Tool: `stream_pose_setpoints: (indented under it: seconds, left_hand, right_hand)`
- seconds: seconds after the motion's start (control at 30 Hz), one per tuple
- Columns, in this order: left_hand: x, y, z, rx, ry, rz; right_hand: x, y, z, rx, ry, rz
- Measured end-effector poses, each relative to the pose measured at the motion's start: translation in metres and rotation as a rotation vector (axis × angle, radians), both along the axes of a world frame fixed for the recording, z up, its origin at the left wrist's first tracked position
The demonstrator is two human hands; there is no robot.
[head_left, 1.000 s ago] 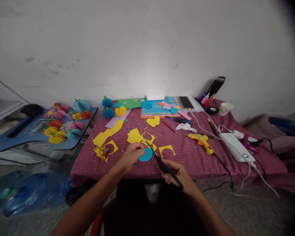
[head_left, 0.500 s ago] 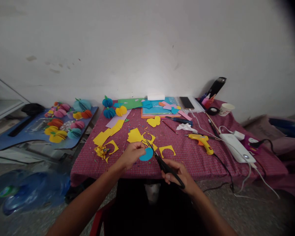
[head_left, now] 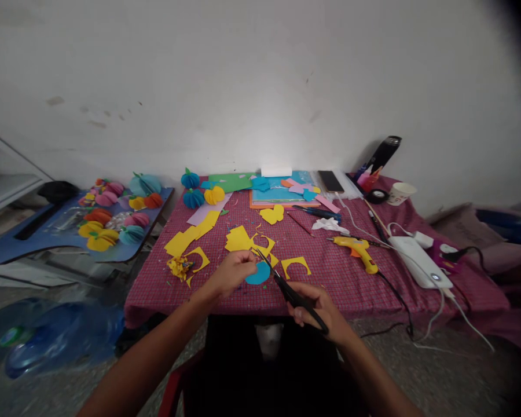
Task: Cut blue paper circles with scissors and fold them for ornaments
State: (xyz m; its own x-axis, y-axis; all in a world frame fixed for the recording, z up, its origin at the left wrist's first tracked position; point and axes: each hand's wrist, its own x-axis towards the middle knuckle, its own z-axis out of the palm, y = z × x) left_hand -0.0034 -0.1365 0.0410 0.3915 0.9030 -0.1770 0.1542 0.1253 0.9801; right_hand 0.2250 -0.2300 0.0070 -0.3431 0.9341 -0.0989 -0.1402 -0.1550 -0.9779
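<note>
While the right hand (head_left: pixel 319 310) grips black scissors (head_left: pixel 286 286), the left hand (head_left: pixel 233 272) pinches a blue paper disc (head_left: pixel 259 273); the blades point far-left. A yellow glue gun (head_left: pixel 358 250) lies right.

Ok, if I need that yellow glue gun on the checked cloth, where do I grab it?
Take the glue gun by its handle, the lower right part pointing toward the table's near edge. Its nozzle points left, and the cord trails off the handle end, so come in from the near right side, above the cord.

Glue gun (head_left: pixel 359 250) right of scissors (head_left: pixel 286 288); phone (head_left: pixel 329 181) behind.
</note>
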Motion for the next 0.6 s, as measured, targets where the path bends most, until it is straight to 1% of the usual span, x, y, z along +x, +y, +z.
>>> stream_pose_setpoints:
  seconds: [0.1,0.37,0.6]
  left_hand:
    - [-0.0006,0.0007,0.0005,-0.018,0.014,-0.014]
    - [-0.0012,0.0010,0.0062,-0.059,0.033,-0.054]
    - [-0.0051,0.0047,0.0020,-0.053,0.048,-0.094]
  right_hand:
    - [0.0026,0.0008,0.0005,0.024,-0.013,0.023]
    - [0.0079,0.0009,-0.0015,0.018,-0.024,0.055]
    - [0.0090,0.0001,-0.0018,0.020,-0.044,0.070]
